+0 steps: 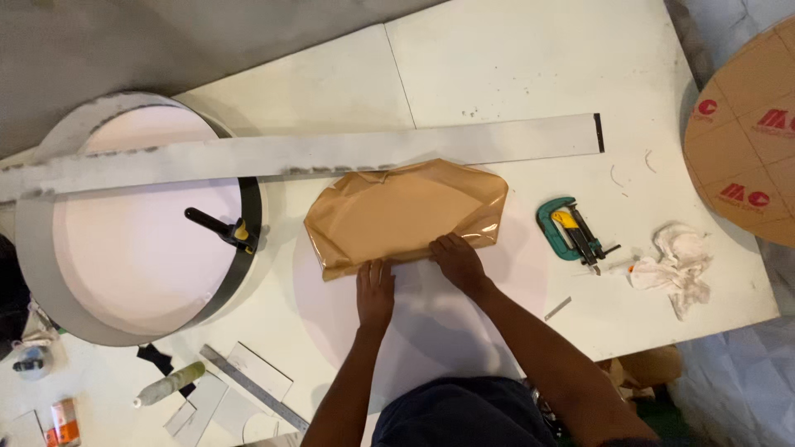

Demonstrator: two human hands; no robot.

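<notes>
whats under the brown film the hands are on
Under the brown film lies a white round disc on the white table; the left hand and right hand press the film's edge. The disc's covered part is hidden.

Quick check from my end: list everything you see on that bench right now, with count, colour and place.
white disc: 1, white, bench centre
brown film: 1, tan, half peeled back on the disc
metal strip: 1, grey, long, behind the film
round frame: 1, white with dark band, left
black clamp: 1, black and yellow, on frame rim
green clamp: 1, green, right
rag: 1, white, far right
steel ruler: 1, grey, front left
brown disc: 1, right edge
left hand: on film edge
right hand: on film edge
</notes>
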